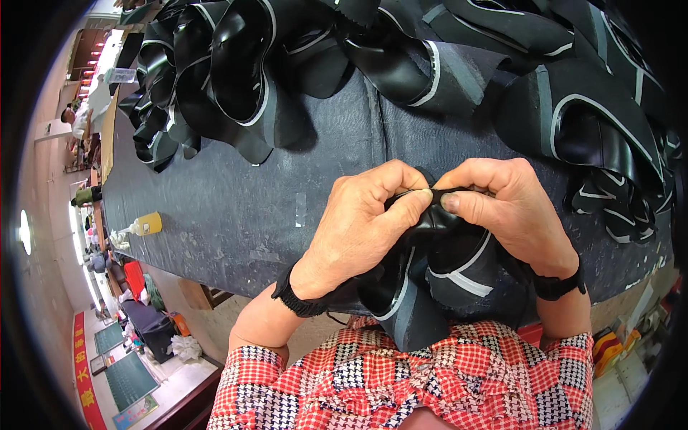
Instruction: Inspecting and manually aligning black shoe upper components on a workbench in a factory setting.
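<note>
A dark surface spreads beyond the held black piece and out to both sides of it. Past that piece, a heap of other black pieces with white and grey edging runs along the far part of the surface. On the near side of the held piece is the person's checked shirt. The held piece itself hangs in soft folds from its upper edge, close to the shirt. Left of it, the left hand angles inward, elbow bent, its thumb and fingers clamped on that edge; right of it, the right hand mirrors this, knuckles raised, pinching the edge too, the thumbs near each other. A dark wristband circles each wrist. Well left of the held piece stands a small yellow bottle.
</note>
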The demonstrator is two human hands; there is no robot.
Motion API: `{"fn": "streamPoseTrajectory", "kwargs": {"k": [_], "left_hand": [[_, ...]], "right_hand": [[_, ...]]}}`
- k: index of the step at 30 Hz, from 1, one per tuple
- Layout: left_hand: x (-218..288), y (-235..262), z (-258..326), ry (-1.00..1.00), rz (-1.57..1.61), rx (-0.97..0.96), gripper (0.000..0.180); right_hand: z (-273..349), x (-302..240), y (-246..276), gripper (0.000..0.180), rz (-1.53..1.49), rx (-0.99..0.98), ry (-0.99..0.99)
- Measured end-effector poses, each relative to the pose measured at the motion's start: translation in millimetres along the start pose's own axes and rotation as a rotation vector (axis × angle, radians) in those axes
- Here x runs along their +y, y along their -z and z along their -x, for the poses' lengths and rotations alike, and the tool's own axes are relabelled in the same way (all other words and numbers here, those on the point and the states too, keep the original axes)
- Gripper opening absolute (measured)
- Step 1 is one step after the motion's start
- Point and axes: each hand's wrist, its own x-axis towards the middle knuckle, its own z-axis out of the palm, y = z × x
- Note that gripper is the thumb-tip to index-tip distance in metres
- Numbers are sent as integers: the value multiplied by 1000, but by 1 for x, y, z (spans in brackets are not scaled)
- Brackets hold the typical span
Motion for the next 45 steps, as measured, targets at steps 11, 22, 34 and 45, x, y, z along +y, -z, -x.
{"fn": "streamPoseTrajectory", "kwargs": {"k": [11, 22, 34, 45], "left_hand": [[-1, -12, 2, -63, -80, 87, 9], [13, 5, 8, -18, 129, -62, 20], [13, 5, 4, -27, 6, -14, 20], [8, -4, 6, -231, -56, 188, 6]], "right_hand": [[3, 4, -9, 13, 124, 94, 37], [13, -1, -9, 9, 226, 304, 299], [7, 6, -11, 16, 354, 325, 539], [9, 10, -22, 18, 364, 460, 550]]}}
